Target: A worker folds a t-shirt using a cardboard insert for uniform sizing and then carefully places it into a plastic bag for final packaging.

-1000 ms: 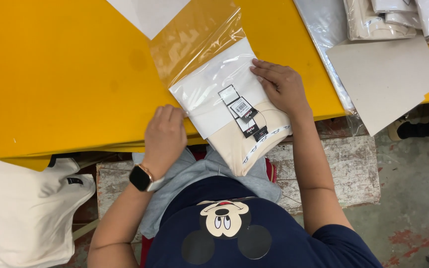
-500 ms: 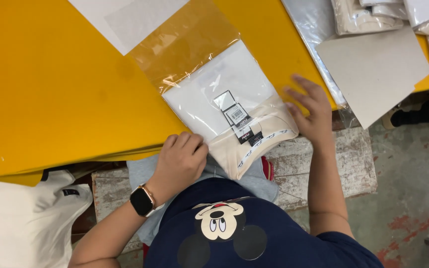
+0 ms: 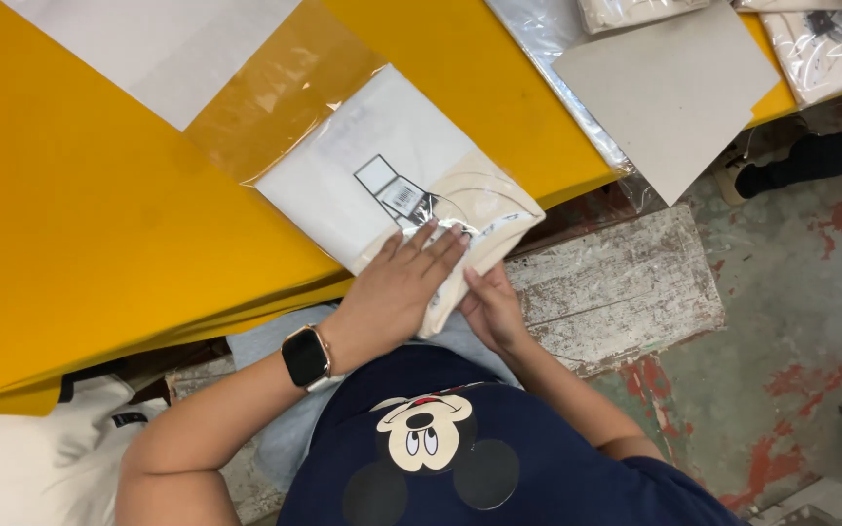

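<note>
Basically, yellow table (image 3: 80,224) fills most of the view; bagged shirt (image 3: 382,175) lies at its near edge, one corner hanging off. Grey card (image 3: 669,83) sits at the far right corner. Left hand (image 3: 397,287) presses flat, fingers spread, on the shirt's overhanging corner; right hand (image 3: 491,310) pinches that corner from below.

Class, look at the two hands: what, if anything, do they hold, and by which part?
The bagged garment. The left hand presses flat on its near end at the table edge; the right hand grips that end from beneath.
</note>
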